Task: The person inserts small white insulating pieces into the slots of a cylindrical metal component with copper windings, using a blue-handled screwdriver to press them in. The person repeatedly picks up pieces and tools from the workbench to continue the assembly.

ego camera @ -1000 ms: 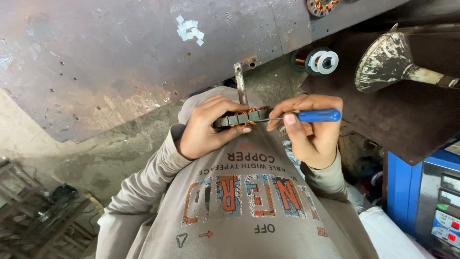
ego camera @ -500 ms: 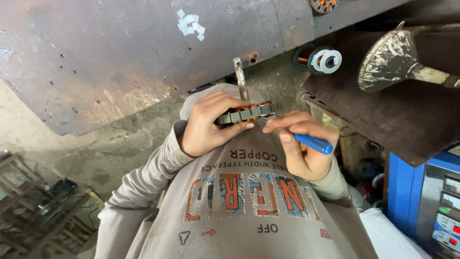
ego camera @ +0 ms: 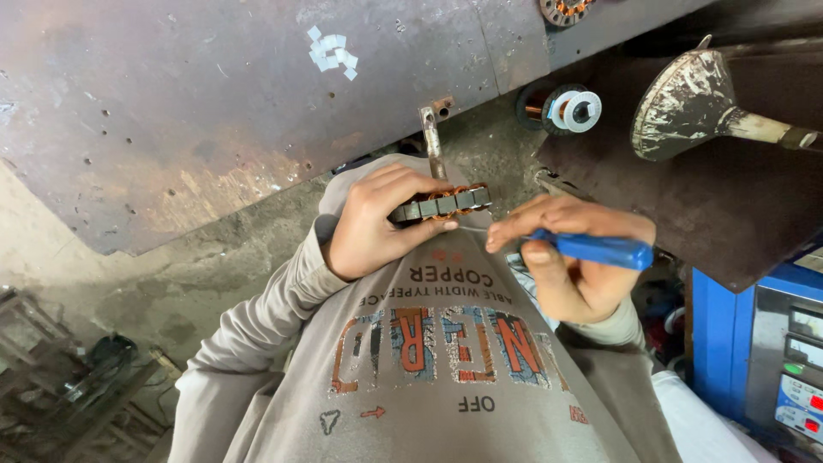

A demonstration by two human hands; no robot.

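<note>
This is a workshop, most likely one where electric motors are repaired or wound. A worn, rust-stained metal workbench (ego camera: 214, 111) fills the upper part of the view, pitted and scratched, with a rough concrete floor (ego camera: 214, 266) beneath it. A spool of copper wire (ego camera: 561, 107) sits by the bench edge, and a wound motor part (ego camera: 566, 9) shows at the top. A dirty metal funnel (ego camera: 694, 103) lies on a dark shelf (ego camera: 686, 214). A blue machine with a control panel (ego camera: 784, 360) stands at the right, and scrap metal (ego camera: 60, 377) is heaped at lower left.
</note>
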